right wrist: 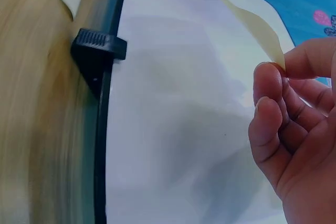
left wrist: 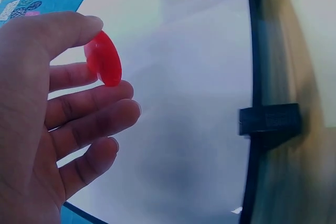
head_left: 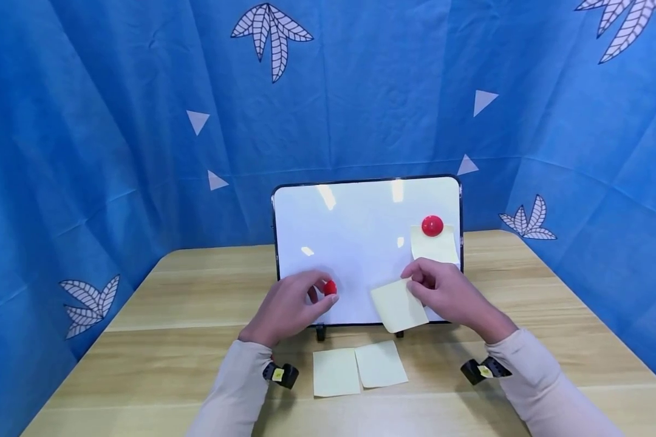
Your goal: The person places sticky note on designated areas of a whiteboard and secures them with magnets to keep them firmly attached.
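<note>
In front of the whiteboard (head_left: pixel 355 243), my left hand (head_left: pixel 292 303) pinches a round red magnet (left wrist: pixel 105 59) between thumb and fingertips. My right hand (head_left: pixel 448 291) pinches a pale yellow paper square (head_left: pixel 399 306) by its upper right corner. That paper hangs tilted before the lower part of the board; the right wrist view shows it almost edge-on as a curved yellow sheet (right wrist: pixel 257 30). Higher on the board's right side, another red magnet (head_left: pixel 432 226) sits over the top of a similar paper square (head_left: pixel 434 246). My right hand is just below that paper.
Two more pale paper squares, a left one (head_left: pixel 336 372) and a right one (head_left: pixel 381 364), lie side by side on the wooden table (head_left: pixel 197 303). Black feet (head_left: pixel 320 332) support the board's lower edge. A blue patterned curtain (head_left: pixel 355 109) hangs behind.
</note>
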Demonstrator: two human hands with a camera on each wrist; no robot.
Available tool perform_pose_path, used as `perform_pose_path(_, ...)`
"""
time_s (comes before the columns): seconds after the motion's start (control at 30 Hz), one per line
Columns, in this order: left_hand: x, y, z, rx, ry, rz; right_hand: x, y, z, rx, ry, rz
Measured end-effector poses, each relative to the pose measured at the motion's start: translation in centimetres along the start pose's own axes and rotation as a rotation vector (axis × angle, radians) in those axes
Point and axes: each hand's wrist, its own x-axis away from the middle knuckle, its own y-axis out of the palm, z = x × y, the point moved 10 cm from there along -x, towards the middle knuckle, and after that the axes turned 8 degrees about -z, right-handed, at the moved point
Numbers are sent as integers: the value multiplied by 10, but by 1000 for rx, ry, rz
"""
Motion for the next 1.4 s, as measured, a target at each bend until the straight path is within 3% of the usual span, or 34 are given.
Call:
perform_pose_path(0.17, -5, -6, 0, 28, -29, 39, 1, -1, -3, -20, 12, -13)
perform_pose_path(0.5, -19, -3, 11, 51, -31, 31, 1, 2, -9, -57, -11, -23)
perform_pose_path(0.77, -27, 0, 18, 91, -32, 49, -5, -7, -1, -1, -5, 54)
perform_pose_path(1.03, -35, -1, 28, 114, -7, 74, -15, -18, -11, 17, -67, 152)
perform_pose_path(1.23, -43, 3, 33, 149, -30, 69, -14, -31, -9, 6, -37, 233)
perform_pose_path(1.4, -46, 5, 37, 119, -44, 49, -17, -33, -9, 0, -20, 254)
